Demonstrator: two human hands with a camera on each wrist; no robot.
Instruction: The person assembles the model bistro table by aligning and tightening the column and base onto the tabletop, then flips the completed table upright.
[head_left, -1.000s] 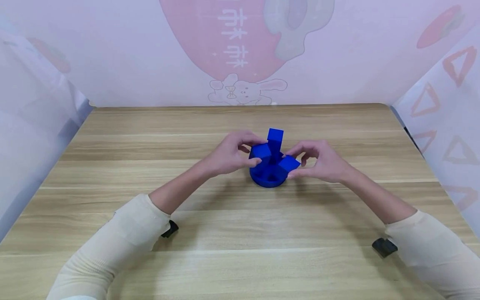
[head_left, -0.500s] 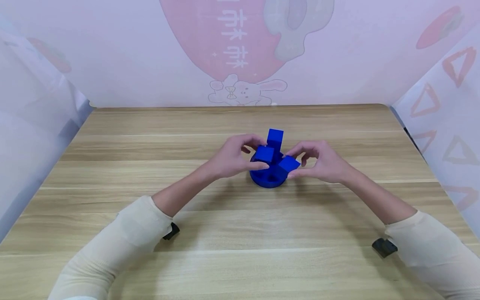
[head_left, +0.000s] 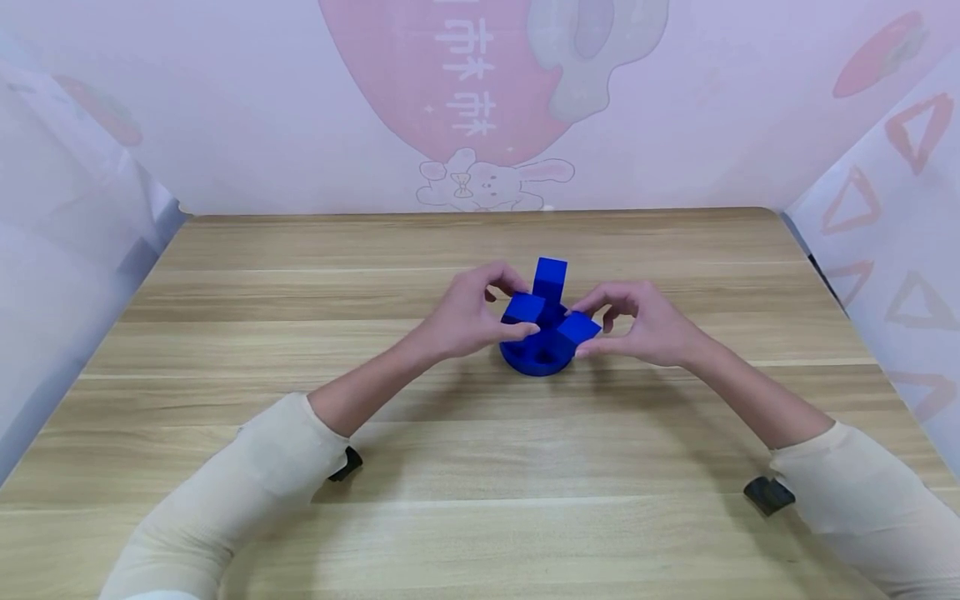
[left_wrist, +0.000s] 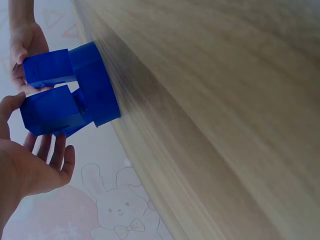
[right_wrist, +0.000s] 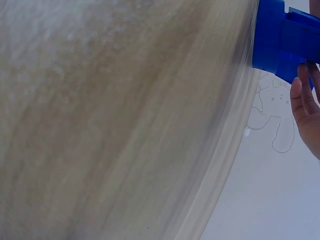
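Left hand (head_left: 468, 315) pinches the left block (head_left: 523, 308), now raised slightly and shifted inward over the round base (head_left: 536, 354) compared with a second ago. Right hand (head_left: 645, 321) holds the right block (head_left: 579, 327), unchanged. Rear block (head_left: 551, 275) stands upright. Base rests mid-tabletop (head_left: 480, 450); judged: the left block is mid-adjustment.

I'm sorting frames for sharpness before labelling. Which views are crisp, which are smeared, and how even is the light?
Head view: sharp and evenly lit, with soft shadows under both arms and the blue base; table edges bow slightly. Left wrist view: blue blocks and left hand fairly clear, table grain streaked. Right wrist view: table blurred most, only the right hand's fingertips and base edge visible.
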